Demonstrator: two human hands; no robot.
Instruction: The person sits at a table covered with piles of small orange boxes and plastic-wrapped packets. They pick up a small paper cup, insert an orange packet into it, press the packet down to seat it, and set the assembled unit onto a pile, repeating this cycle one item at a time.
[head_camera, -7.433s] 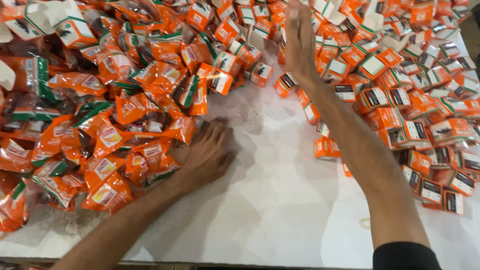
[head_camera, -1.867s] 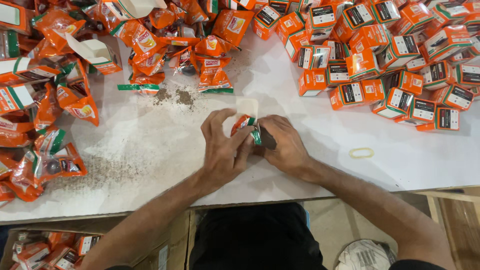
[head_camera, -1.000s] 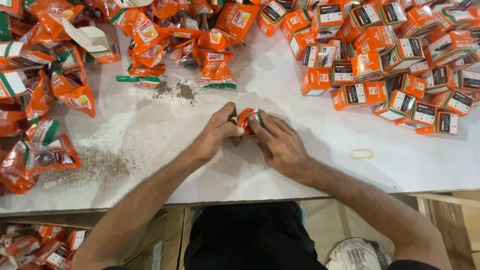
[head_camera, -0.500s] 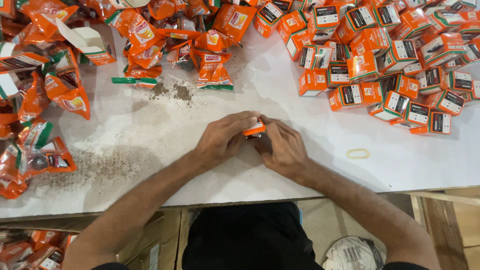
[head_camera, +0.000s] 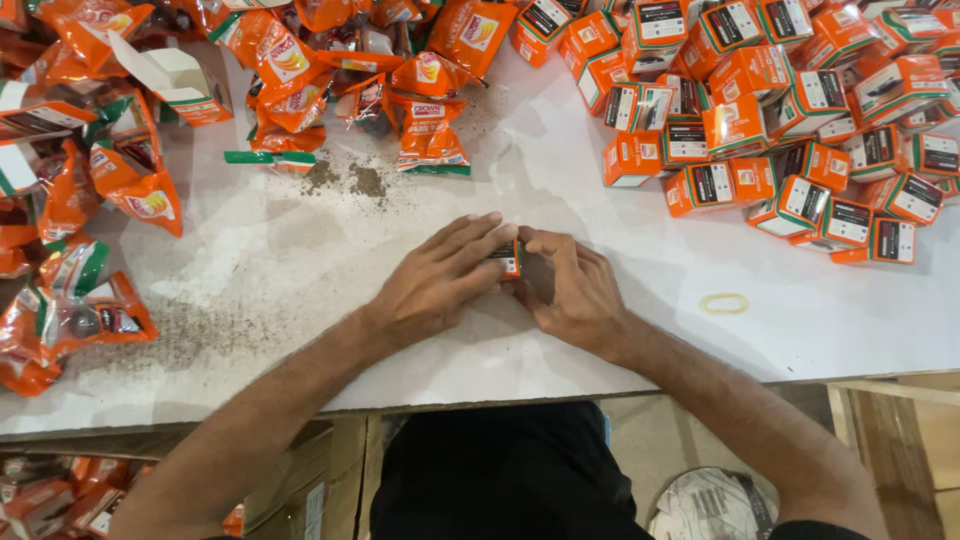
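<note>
White desk (head_camera: 300, 270) bears my left hand (head_camera: 440, 280) and right hand (head_camera: 575, 295), closed together around a small orange box (head_camera: 508, 258) at centre, with dark grit (head_camera: 345, 180) at eleven o'clock and boxes (head_camera: 780, 110) heaped at two.

Small orange box (head_camera: 510, 258), dark panel with a pale label on the visible face, mostly hidden. Pressed between left hand (head_camera: 440, 280) and right hand (head_camera: 572, 290), fingers of both closed around it. Low on the white tabletop (head_camera: 300, 260), well apart from the yellow rubber band (head_camera: 723, 303) to its right.
</note>
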